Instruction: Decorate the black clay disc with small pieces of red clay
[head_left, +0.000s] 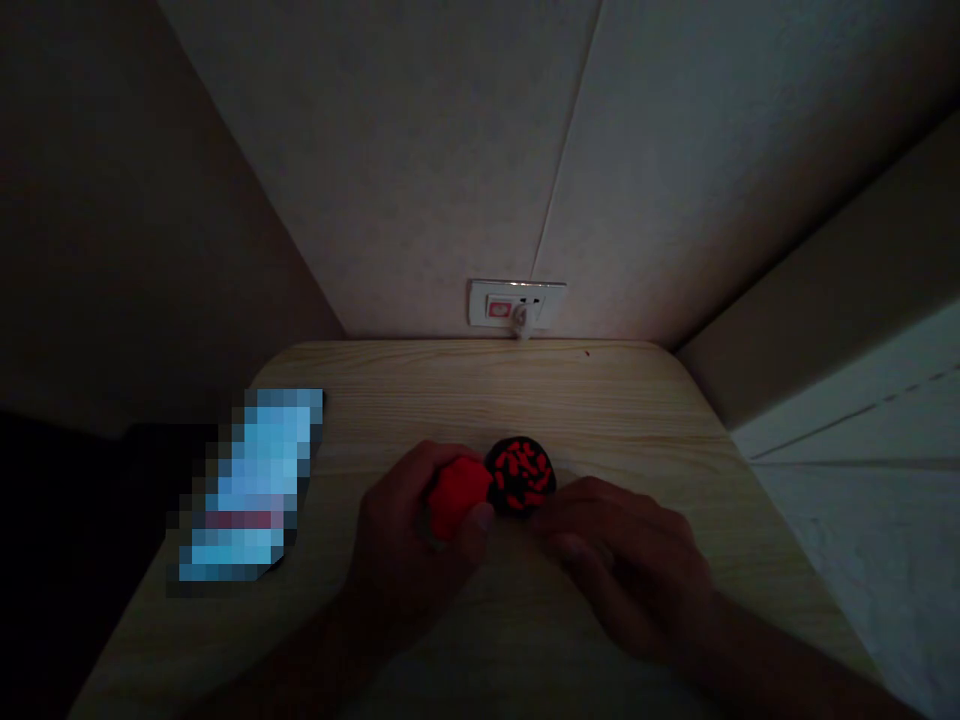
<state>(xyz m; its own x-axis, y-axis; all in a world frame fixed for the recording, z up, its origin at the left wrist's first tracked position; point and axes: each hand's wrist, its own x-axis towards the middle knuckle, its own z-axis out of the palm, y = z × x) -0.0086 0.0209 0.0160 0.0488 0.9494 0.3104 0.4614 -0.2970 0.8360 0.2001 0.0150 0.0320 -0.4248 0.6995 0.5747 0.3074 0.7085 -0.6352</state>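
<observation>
My left hand [416, 540] is closed around a rounded, bright red lump [459, 495] that looks like modelling clay. A pale rim shows under it, perhaps a small container, though the dim light hides the detail. Right beside the lump lies a black round disc [517, 485] with several small red pieces scattered over its top. At the disc's lower right edge, my right hand [630, 560] has its fingers bent and pressed together. Whatever may be between those fingertips is hidden.
A lit phone [255, 480], blurred out, stands or lies at the left of the wooden tabletop [450, 390]. A wall socket [517, 303] with a plug in it sits just above the back edge. A tiny red crumb [587, 353] lies near that edge.
</observation>
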